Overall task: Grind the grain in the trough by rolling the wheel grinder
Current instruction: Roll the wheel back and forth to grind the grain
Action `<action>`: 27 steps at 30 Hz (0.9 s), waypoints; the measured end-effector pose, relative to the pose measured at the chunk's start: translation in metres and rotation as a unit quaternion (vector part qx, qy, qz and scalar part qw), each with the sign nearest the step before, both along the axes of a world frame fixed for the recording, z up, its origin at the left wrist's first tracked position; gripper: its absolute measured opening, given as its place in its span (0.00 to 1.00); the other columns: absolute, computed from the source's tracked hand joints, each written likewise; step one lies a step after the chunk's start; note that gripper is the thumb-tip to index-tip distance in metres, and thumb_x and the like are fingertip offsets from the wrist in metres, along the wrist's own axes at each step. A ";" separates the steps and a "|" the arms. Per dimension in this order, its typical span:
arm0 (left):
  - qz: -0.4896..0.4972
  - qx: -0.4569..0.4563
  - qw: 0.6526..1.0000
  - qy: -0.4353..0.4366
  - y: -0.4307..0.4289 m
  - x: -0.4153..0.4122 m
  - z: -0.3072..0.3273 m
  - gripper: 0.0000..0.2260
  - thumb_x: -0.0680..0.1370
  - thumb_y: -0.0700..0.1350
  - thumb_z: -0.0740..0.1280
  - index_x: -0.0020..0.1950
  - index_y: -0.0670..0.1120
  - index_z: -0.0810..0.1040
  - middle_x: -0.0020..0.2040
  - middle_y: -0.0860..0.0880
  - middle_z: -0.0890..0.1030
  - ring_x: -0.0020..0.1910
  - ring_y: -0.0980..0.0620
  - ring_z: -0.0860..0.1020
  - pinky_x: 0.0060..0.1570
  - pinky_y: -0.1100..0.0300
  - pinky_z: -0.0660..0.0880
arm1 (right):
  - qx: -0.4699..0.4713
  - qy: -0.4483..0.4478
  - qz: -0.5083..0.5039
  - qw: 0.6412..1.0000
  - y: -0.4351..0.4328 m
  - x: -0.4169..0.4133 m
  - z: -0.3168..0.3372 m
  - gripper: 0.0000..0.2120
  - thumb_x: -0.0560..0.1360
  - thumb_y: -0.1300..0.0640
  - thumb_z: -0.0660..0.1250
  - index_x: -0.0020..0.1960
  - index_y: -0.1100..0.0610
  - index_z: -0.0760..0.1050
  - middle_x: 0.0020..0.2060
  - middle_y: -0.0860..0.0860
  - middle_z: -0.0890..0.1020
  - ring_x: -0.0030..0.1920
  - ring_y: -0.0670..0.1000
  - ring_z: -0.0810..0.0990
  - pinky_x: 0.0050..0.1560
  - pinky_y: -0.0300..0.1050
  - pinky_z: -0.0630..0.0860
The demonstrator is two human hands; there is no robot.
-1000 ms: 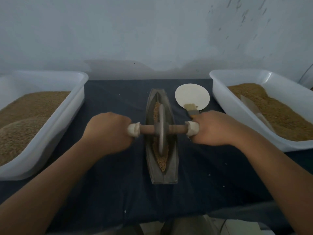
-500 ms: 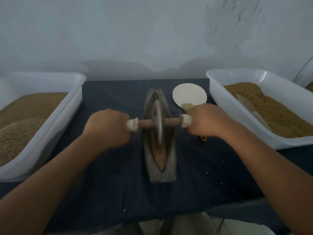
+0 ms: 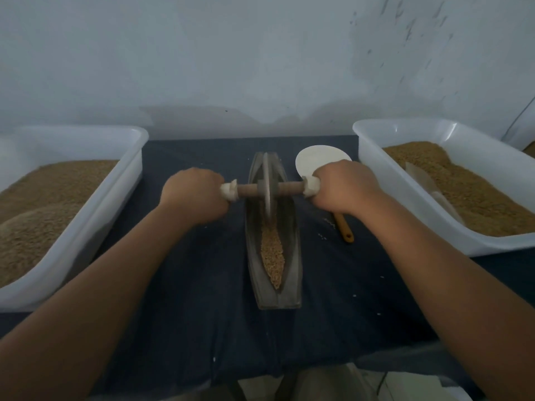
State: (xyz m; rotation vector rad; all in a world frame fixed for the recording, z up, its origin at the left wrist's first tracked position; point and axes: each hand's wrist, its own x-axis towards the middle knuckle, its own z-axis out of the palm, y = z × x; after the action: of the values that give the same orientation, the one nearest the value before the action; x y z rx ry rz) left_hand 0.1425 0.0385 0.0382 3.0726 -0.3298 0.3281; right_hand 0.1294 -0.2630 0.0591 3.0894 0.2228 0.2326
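Observation:
A grey boat-shaped trough [image 3: 292, 256] lies lengthwise in the middle of the dark cloth. Brown grain [image 3: 272, 253] fills its near half. The wheel grinder [image 3: 267, 189], a thin metal disc on a wooden axle with white-wrapped ends, stands in the far half of the trough. My left hand [image 3: 194, 198] grips the axle's left end. My right hand [image 3: 344, 186] grips the right end. Both arms are stretched forward.
Two white plastic tubs of brown grain flank the trough, the left tub [image 3: 95, 209] and the right tub [image 3: 376, 175]; a flat scoop lies in the right one. A round white plate [image 3: 309, 160] and a brush with an orange handle [image 3: 344, 227] lie right of the trough. The wall is behind.
Both hands have pushed the wheel away from me along the trough, from its middle to its far half. More grain now shows in the near half.

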 end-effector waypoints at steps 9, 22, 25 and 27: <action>-0.042 0.002 0.999 -0.027 0.024 -0.074 -0.016 0.16 0.72 0.64 0.61 0.32 0.54 0.70 0.28 0.55 0.72 0.27 0.52 0.70 0.28 0.61 0.61 | 0.027 0.122 0.072 0.990 -0.010 -0.061 0.013 0.19 0.61 0.30 0.59 0.39 0.42 0.78 0.33 0.40 0.81 0.30 0.43 0.78 0.30 0.43 0.70; -0.043 0.020 0.999 -0.024 0.018 -0.063 -0.009 0.17 0.75 0.63 0.63 0.34 0.53 0.71 0.30 0.56 0.74 0.29 0.53 0.73 0.30 0.59 0.66 | 0.003 0.170 0.041 0.985 -0.007 -0.049 0.016 0.14 0.66 0.35 0.67 0.41 0.44 0.77 0.35 0.46 0.81 0.36 0.45 0.80 0.37 0.49 0.79; -0.069 0.018 0.995 -0.069 0.027 -0.088 -0.014 0.18 0.73 0.66 0.62 0.32 0.54 0.66 0.26 0.56 0.69 0.24 0.55 0.68 0.26 0.62 0.57 | 0.019 0.165 0.062 0.984 -0.014 -0.069 0.015 0.23 0.59 0.27 0.59 0.39 0.43 0.78 0.32 0.44 0.81 0.34 0.42 0.80 0.36 0.49 0.79; -0.052 0.017 0.997 -0.060 0.023 -0.076 -0.016 0.18 0.74 0.64 0.62 0.32 0.54 0.68 0.27 0.56 0.71 0.26 0.54 0.70 0.27 0.62 0.60 | 0.015 0.143 0.058 0.988 -0.012 -0.061 0.012 0.20 0.61 0.29 0.61 0.38 0.43 0.78 0.32 0.44 0.81 0.34 0.43 0.79 0.35 0.48 0.79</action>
State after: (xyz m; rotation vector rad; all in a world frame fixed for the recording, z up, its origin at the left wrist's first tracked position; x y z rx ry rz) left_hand 0.0664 0.0616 0.0219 3.0605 -0.5022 0.5079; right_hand 0.0688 -0.2747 0.0709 3.1311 0.4107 -0.2106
